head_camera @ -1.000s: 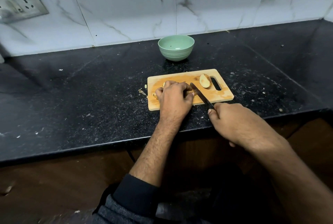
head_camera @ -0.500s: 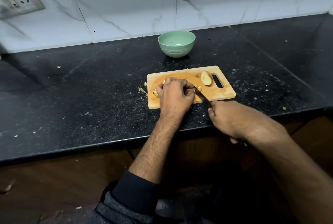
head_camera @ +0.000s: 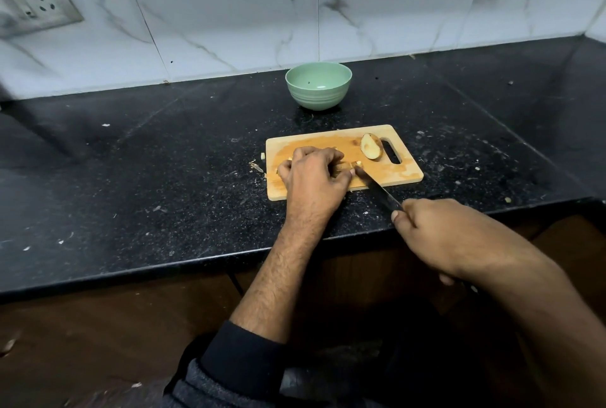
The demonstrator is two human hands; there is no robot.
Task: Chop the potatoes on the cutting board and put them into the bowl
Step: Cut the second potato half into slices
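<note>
A wooden cutting board (head_camera: 403,174) lies on the black counter. My left hand (head_camera: 311,174) sits on its left half, fingers curled over a potato piece that is mostly hidden; small cut bits (head_camera: 357,163) show at its fingertips. My right hand (head_camera: 436,230) grips the handle of a dark knife (head_camera: 382,196), whose tip reaches the board just right of my left fingers. A potato half (head_camera: 371,150) lies cut side up near the board's handle slot. Behind the board stands a green bowl (head_camera: 318,86), which looks empty.
Small potato scraps (head_camera: 259,164) lie on the counter just left of the board. The white marble wall rises behind the bowl, with a socket plate (head_camera: 32,4) at the far left. The counter's front edge (head_camera: 196,260) runs under my wrists.
My right hand has drawn back toward me, pulling the knife so only its tip stays on the board. My left hand has kept its place on the potato piece.
</note>
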